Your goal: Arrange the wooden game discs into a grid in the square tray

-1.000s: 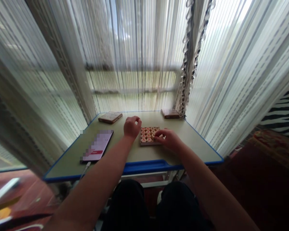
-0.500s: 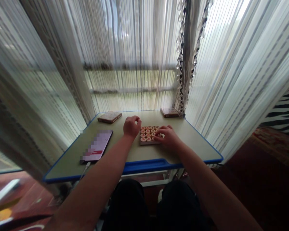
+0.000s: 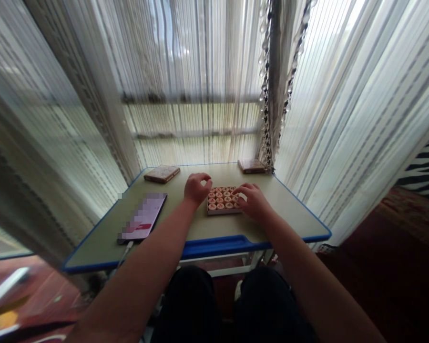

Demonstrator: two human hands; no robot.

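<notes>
A shallow box [image 3: 224, 212] sits in the middle of the table, filled with rows of round Chinese chess pieces [image 3: 219, 200] that carry red and dark characters. My right hand [image 3: 254, 201] lies over the box's right side. Its thumb and fingers are apart, and the fingertips touch or hover just above the pieces at that edge; which, I cannot tell. Beside the upper left corner of the box is my left hand [image 3: 197, 188], its fingers curled loosely, with a gap between thumb and forefinger and nothing visible in it.
A phone [image 3: 145, 219] with a white cable [image 3: 127, 247] plugged in lies on the left of the table [image 3: 207, 227]. Two flat boxes stand at the back, one on the left [image 3: 162, 174] and one on the right [image 3: 252, 166]. Sheer curtains [image 3: 207, 57] hang behind the table.
My right hand has drawn back slightly to the right, uncovering more pieces, and its fingers have spread. The left thumb and forefinger have parted a little.
</notes>
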